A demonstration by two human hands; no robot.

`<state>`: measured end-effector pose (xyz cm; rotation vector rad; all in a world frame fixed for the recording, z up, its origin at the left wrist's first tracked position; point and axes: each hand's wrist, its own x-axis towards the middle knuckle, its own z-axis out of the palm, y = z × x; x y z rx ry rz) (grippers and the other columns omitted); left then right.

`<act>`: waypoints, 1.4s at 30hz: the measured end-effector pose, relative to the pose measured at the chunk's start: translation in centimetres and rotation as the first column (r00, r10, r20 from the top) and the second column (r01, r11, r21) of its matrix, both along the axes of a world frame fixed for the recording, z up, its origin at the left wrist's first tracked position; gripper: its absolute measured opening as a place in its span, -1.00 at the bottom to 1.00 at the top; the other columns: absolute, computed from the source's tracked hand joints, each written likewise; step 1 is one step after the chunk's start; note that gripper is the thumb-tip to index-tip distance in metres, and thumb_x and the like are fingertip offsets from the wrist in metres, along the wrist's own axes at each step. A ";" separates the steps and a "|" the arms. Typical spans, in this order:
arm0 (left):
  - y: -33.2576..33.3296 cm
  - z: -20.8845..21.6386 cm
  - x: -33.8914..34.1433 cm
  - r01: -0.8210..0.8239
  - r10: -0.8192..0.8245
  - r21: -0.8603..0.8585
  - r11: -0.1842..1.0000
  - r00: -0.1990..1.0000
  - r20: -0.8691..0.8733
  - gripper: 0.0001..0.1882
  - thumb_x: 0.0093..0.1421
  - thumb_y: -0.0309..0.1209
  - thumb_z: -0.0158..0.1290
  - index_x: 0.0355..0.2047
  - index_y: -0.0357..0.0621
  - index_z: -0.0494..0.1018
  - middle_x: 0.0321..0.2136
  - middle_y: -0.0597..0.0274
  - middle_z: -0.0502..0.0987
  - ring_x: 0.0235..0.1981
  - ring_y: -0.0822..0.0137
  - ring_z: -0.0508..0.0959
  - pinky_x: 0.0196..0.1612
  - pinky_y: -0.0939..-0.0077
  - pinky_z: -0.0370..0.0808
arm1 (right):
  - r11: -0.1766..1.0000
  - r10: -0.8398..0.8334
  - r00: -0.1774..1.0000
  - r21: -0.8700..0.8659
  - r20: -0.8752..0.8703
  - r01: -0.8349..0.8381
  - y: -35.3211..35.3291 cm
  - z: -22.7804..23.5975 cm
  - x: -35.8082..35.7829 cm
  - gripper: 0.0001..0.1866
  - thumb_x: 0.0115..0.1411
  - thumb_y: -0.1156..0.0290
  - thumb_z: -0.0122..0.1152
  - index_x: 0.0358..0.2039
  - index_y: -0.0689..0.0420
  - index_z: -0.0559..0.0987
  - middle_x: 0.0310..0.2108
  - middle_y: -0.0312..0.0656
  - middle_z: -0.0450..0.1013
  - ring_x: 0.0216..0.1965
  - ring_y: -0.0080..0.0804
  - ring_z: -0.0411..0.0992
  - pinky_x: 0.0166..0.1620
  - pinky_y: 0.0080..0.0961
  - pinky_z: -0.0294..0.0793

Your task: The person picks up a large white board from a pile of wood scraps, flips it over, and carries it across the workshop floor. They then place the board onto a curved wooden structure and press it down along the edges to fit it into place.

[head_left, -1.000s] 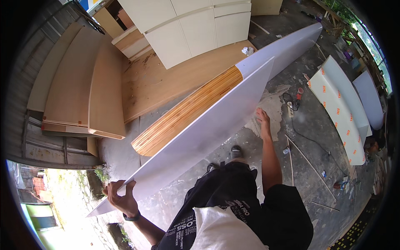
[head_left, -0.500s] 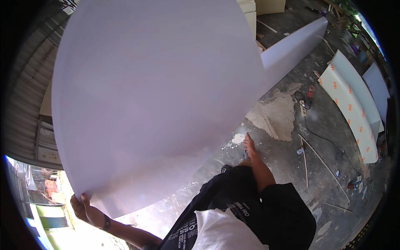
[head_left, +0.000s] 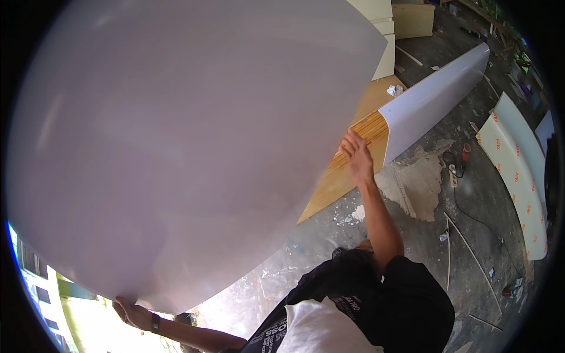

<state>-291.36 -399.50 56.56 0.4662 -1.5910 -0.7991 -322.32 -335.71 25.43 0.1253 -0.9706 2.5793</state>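
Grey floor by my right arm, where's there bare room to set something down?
Bare: the grey floor between your right forearm and the nearest thin strip, below the pale chipped area. Crowded: farther right, with a long strip, cord, power strip and orange-marked panel. Leftward, the big panel in your left hand blocks the view.

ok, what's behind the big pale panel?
Past the right edge of the pale panel: part of a striped wooden piece, a tan sheet, crumpled white material and part of a cream cabinet. The rest behind it is covered.
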 end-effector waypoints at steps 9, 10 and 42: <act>-2.6 -9.2 4.5 0.136 -0.116 0.119 0.984 0.980 -0.163 -0.65 0.39 -0.22 0.15 -0.14 -0.34 0.53 -0.28 0.10 0.61 -0.28 0.31 0.55 -0.15 0.32 0.52 | 0.988 0.133 0.971 -0.054 -0.198 -0.146 6.3 20.0 -8.1 -0.65 0.36 0.22 0.26 0.08 0.09 0.56 0.03 -0.35 0.54 0.13 -0.45 0.43 0.24 -0.34 0.34; -3.2 -11.4 4.6 0.180 -0.152 0.150 0.972 0.972 -0.179 -0.66 0.39 -0.22 0.15 -0.14 -0.33 0.53 -0.28 0.10 0.61 -0.28 0.30 0.56 -0.15 0.31 0.52 | 0.994 0.096 0.972 -0.039 -0.214 -0.107 5.8 20.7 -7.7 -0.66 0.37 0.24 0.26 0.08 0.10 0.56 0.03 -0.35 0.54 0.13 -0.45 0.43 0.23 -0.36 0.34; 35.0 7.6 -20.5 0.842 -0.791 -0.171 0.512 0.540 0.288 -0.62 0.17 -0.21 0.40 -0.36 -0.32 0.55 -0.60 0.26 0.54 -0.58 0.47 0.47 -0.47 0.54 0.37 | 0.574 0.039 0.854 0.711 -0.519 0.406 -8.6 38.3 8.2 -0.60 0.06 0.35 0.55 -0.13 0.18 0.59 -0.46 -0.19 0.62 -0.41 -0.37 0.62 -0.24 -0.38 0.57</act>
